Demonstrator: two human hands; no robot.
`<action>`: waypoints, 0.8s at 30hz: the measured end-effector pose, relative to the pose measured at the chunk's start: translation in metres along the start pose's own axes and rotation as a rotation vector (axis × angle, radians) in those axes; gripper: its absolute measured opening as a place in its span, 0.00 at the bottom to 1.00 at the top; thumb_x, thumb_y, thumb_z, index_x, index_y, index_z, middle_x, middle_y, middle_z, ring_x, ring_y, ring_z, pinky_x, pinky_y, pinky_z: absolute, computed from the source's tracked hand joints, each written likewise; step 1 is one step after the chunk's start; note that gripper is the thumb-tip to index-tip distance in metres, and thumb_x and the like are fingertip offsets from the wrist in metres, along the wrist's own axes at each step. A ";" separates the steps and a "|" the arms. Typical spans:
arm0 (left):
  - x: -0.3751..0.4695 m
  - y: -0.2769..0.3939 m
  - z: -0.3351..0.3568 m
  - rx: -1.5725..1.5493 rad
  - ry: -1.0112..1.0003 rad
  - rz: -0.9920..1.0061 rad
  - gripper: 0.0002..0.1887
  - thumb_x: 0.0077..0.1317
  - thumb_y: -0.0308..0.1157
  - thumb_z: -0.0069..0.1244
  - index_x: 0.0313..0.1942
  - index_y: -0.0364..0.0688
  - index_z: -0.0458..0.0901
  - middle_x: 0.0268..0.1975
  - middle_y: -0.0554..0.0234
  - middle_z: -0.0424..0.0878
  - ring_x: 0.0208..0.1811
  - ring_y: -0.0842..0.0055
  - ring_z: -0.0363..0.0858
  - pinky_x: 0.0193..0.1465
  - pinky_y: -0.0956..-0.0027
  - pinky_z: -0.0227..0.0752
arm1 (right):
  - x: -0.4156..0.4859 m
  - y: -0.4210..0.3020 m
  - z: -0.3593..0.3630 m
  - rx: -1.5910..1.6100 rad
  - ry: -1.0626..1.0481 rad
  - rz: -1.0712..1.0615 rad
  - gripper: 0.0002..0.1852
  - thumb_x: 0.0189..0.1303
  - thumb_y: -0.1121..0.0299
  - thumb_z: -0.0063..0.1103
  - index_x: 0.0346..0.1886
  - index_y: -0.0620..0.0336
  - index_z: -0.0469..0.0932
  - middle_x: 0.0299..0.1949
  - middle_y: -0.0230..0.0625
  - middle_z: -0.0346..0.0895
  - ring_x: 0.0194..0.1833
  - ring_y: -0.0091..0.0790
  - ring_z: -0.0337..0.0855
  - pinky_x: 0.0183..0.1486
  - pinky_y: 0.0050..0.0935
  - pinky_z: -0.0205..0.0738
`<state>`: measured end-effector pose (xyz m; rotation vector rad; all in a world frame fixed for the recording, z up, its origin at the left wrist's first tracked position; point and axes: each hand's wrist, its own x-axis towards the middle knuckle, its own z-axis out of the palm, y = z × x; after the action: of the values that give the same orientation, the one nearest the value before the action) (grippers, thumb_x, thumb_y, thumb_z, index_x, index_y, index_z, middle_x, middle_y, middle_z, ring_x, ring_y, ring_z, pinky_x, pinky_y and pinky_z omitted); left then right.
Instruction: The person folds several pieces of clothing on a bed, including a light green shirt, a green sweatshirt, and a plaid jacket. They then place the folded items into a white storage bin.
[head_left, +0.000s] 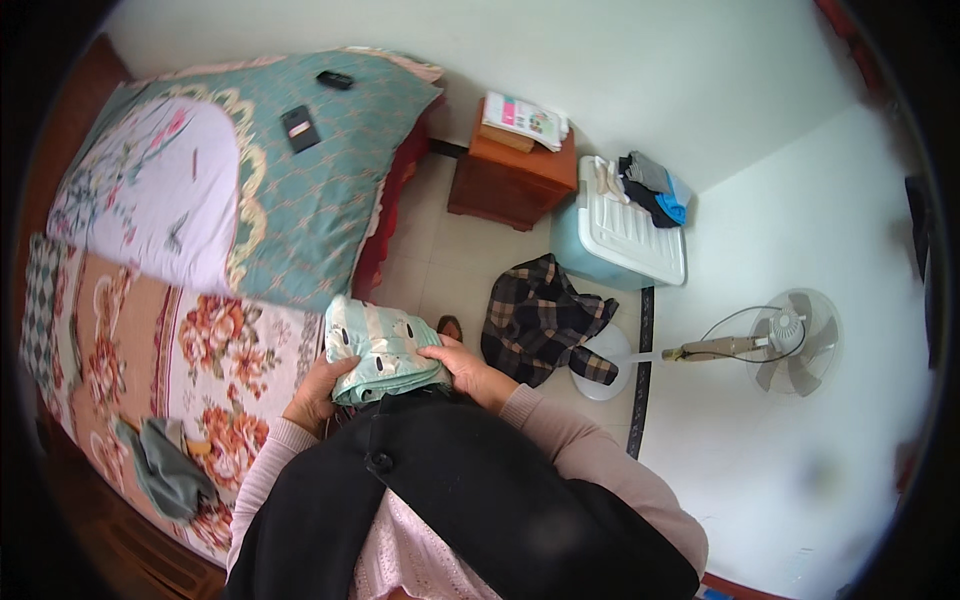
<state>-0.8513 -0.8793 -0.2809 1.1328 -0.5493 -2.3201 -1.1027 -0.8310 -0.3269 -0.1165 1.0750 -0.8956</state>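
A folded mint-green and white cloth with dark printed spots is held close in front of my body. My left hand grips its left side, thumb on top. On the right side, my right hand pinches the near edge with the thumb above and the fingers hidden beneath. The cloth's lower layers show along the near edge. Beyond and left of it lies a bed with a floral sheet and a green patterned quilt with a white floral panel.
A plaid shirt lies on the floor, partly over the base of a standing fan. A lidded plastic storage box bears clothes. Papers lie on a wooden nightstand. On the quilt rests a dark phone-like object; a grey-green garment lies on the sheet.
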 end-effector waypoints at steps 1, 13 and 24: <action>0.015 0.004 0.011 0.008 -0.008 -0.003 0.26 0.67 0.30 0.51 0.64 0.36 0.64 0.56 0.51 0.78 0.53 0.63 0.81 0.51 0.59 0.80 | -0.003 -0.017 -0.003 0.019 0.037 -0.023 0.24 0.62 0.78 0.56 0.62 0.64 0.67 0.53 0.42 0.76 0.50 0.41 0.81 0.53 0.41 0.80; 0.218 0.059 0.221 0.415 -0.191 -0.127 0.29 0.72 0.34 0.47 0.69 0.39 0.56 0.55 0.51 0.75 0.46 0.71 0.81 0.47 0.68 0.81 | -0.011 -0.271 -0.229 0.146 0.670 -1.033 0.32 0.60 0.73 0.61 0.67 0.60 0.59 0.61 0.43 0.67 0.57 0.40 0.73 0.60 0.38 0.69; 0.255 0.048 0.226 0.423 0.001 -0.248 0.22 0.71 0.32 0.48 0.64 0.42 0.66 0.50 0.54 0.80 0.42 0.69 0.82 0.45 0.66 0.79 | 0.091 -0.221 -0.325 0.115 0.837 -0.284 0.17 0.56 0.78 0.52 0.49 0.53 0.67 0.33 0.40 0.73 0.23 0.37 0.78 0.21 0.42 0.79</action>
<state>-1.1568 -1.0370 -0.2802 1.4636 -0.9835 -2.4797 -1.4738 -0.9324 -0.4476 0.2321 1.8047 -1.3083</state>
